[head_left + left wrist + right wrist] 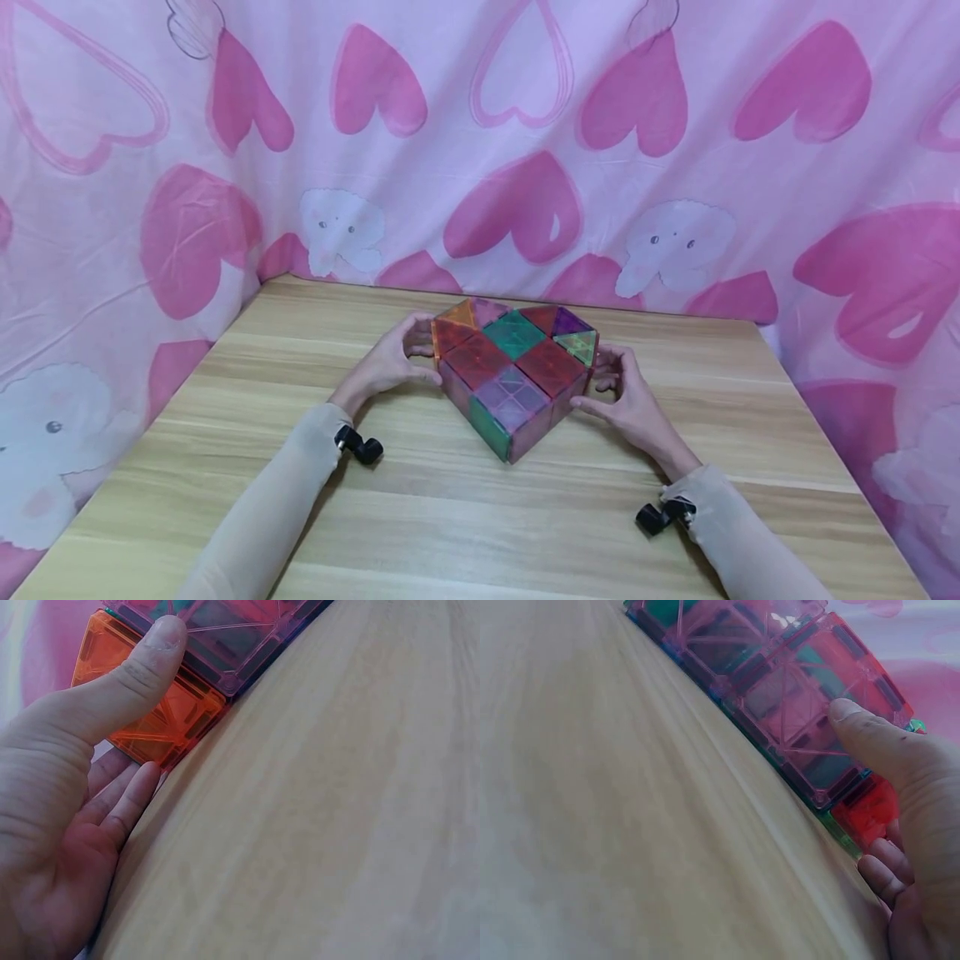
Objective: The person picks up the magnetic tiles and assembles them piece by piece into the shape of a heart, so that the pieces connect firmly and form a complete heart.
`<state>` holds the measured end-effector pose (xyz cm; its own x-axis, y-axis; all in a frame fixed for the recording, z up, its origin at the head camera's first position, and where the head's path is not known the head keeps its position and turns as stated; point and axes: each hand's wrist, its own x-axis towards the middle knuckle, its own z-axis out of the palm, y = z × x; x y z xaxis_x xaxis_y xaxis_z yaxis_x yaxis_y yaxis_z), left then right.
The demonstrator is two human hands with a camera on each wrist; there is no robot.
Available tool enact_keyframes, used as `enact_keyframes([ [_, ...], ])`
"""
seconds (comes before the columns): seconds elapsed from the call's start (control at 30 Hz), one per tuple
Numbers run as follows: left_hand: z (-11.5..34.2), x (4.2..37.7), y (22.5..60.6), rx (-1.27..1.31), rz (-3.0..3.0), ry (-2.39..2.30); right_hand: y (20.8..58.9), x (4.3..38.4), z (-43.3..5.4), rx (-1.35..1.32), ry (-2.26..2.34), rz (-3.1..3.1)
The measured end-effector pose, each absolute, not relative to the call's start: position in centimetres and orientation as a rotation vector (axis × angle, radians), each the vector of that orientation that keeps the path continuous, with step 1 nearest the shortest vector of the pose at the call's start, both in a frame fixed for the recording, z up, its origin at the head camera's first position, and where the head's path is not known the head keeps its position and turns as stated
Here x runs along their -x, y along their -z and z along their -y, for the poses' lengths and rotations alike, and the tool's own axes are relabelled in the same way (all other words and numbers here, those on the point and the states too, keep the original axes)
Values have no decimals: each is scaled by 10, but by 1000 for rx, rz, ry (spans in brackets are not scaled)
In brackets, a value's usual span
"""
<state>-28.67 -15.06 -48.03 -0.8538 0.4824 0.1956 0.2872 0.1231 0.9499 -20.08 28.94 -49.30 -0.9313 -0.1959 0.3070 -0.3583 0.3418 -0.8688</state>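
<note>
A heart-shaped block of translucent magnetic tiles (516,392) rests on the wooden table, its point toward me. Red, green, purple, orange and pink panels make up its top. On its left side, my left hand (386,360) grips the block, thumb forward and fingers behind. The left wrist view has that thumb across an orange side tile (169,712). My right hand (636,408) holds the opposite side. In the right wrist view its thumb presses a pink side tile (799,705), with other fingers near a red tile (870,814). Some fingertips are hidden behind the block.
The wood-grain table (465,525) extends around the block on every side. Behind it and at both sides hangs a pink curtain (435,183) printed with hearts and white animals. A small black camera (360,446) is strapped on the left wrist, another black camera (663,515) on the right.
</note>
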Motion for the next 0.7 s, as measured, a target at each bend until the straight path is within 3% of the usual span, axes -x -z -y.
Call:
enact_keyframes([
  [0.7,148,288,480,-777,-2201,-1800,492,199,-294,-520,-1690,2453],
])
